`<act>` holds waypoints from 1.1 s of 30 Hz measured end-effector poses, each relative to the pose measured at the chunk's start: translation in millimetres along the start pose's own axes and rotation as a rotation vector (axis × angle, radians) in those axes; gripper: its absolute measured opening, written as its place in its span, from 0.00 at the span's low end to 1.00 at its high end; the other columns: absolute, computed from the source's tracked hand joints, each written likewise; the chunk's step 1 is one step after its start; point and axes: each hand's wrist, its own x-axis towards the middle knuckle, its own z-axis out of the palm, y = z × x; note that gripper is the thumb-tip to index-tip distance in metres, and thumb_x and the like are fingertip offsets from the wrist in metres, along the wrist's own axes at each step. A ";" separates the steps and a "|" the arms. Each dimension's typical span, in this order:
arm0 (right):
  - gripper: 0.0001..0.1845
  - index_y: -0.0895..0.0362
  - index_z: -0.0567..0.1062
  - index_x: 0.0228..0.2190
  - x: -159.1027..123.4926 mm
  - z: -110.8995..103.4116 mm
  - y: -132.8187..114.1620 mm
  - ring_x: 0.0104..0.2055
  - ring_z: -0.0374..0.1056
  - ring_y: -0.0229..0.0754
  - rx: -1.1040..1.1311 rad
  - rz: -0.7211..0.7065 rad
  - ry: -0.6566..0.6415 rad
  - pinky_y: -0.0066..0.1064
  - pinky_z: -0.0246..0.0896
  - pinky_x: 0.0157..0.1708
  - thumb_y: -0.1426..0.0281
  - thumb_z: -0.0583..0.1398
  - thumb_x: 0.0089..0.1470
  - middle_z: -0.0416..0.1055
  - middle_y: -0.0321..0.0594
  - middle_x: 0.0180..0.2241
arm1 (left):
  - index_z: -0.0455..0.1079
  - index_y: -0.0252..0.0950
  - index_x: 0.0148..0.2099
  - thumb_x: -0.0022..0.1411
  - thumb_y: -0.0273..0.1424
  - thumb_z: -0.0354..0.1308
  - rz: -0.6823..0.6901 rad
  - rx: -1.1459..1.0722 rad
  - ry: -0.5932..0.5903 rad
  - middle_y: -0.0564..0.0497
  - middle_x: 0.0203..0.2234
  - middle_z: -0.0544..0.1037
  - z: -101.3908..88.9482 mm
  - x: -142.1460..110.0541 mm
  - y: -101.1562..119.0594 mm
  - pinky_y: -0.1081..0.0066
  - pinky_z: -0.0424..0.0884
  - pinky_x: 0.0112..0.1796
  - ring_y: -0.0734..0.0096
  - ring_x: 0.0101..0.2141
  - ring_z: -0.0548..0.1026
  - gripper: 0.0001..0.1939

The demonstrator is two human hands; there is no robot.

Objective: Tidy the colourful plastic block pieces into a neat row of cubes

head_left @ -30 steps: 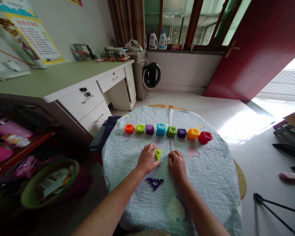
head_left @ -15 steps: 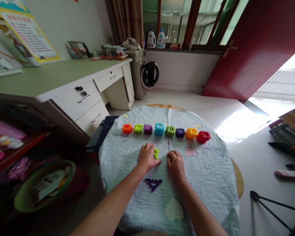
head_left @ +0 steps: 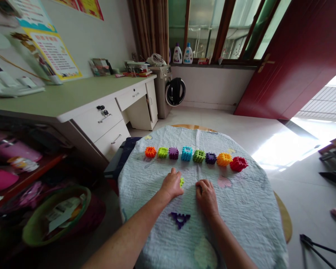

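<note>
My left hand (head_left: 171,185) is closed around a lime-green toothed building piece (head_left: 182,182); only its right edge shows past my fingers. To the right, my right hand (head_left: 207,196) rests on the cloth with its fingers curled in, and nothing shows in them. Between my forearms lies a flat, dark purple triangular building piece (head_left: 180,219) with toothed edges. Beyond my hands, several toothed block cubes stand in a row, among them an orange cube (head_left: 150,152), a light blue cube (head_left: 186,153), a yellow-orange cube (head_left: 224,159) and a red block (head_left: 239,163).
A pale blue patterned cloth (head_left: 240,220) covers the round table. On the left are a desk (head_left: 81,87) and a green-rimmed bin (head_left: 30,239). A washing machine (head_left: 162,93) stands at the back, and a red door (head_left: 280,67) at the right.
The view has tilted, so the scene sits lower and further right. My left hand has turned over the lime-green piece, covering more of it. My right hand stays curled on the cloth.
</note>
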 end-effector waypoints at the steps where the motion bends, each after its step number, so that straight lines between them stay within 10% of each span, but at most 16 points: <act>1: 0.10 0.54 0.72 0.32 0.0 0.1 0.1 0.40 0.62 0.45 -0.001 0.002 0.001 0.36 0.58 0.44 0.76 0.53 0.53 0.70 0.41 0.35 | 0.67 0.36 0.44 0.45 0.28 0.61 0.016 0.004 -0.006 0.44 0.45 0.66 -0.8 -0.6 -0.5 0.65 0.71 0.47 0.61 0.41 0.74 0.21; 11: 0.10 0.54 0.72 0.31 0.1 -0.6 -0.5 0.40 0.62 0.44 0.001 0.010 -0.005 0.37 0.58 0.45 0.76 0.52 0.53 0.70 0.41 0.35 | 0.66 0.39 0.55 0.37 0.43 0.72 0.161 -0.080 -0.041 0.43 0.51 0.65 -18.1 -1.3 -25.5 0.61 0.66 0.54 0.52 0.51 0.69 0.41; 22: 0.10 0.54 0.73 0.31 0.0 -1.3 -1.9 0.40 0.62 0.44 -0.013 0.000 0.005 0.35 0.58 0.44 0.77 0.53 0.53 0.70 0.40 0.35 | 0.72 0.36 0.46 0.50 0.24 0.59 -0.011 0.016 -0.035 0.43 0.45 0.67 -15.4 -7.8 -1.9 0.65 0.72 0.47 0.62 0.41 0.76 0.18; 33: 0.10 0.53 0.73 0.31 -0.2 1.0 3.2 0.40 0.63 0.45 -0.008 -0.011 0.006 0.37 0.58 0.44 0.76 0.53 0.53 0.71 0.42 0.35 | 0.72 0.40 0.40 0.54 0.24 0.56 0.172 0.042 -0.051 0.46 0.42 0.71 -8.8 -9.2 -3.2 0.63 0.72 0.44 0.61 0.43 0.72 0.12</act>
